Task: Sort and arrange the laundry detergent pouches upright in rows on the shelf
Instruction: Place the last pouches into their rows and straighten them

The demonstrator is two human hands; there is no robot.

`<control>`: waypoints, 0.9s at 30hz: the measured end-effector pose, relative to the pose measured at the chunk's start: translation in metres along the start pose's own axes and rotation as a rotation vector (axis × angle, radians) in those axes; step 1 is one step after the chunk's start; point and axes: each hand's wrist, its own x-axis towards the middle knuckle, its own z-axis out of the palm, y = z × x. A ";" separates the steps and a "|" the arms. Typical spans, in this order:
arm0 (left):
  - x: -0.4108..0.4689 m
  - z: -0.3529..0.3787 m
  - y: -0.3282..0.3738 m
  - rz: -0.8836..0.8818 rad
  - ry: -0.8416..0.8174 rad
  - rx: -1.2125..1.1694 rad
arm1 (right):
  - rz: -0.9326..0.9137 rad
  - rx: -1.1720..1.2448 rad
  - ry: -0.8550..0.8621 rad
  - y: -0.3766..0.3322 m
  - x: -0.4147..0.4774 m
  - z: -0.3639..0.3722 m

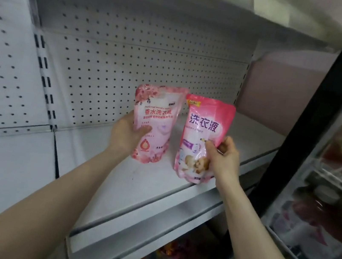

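Fingers (210, 146) round floral pouch (157, 109) and baby-print pouch (202, 125)

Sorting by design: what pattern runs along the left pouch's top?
Pink blossom print on the left pouch, clearest in head view.

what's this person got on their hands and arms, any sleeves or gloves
Nothing worn that shows. The left hand and right hand are bare, with no gloves, and no rings can be made out. From the wrists back to the bottom edge of the picture there are no sleeves, watch, bracelet or bands.
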 end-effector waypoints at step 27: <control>-0.107 -0.081 -0.003 -0.340 0.426 -0.397 | -0.230 -0.575 -0.504 -0.031 0.008 0.102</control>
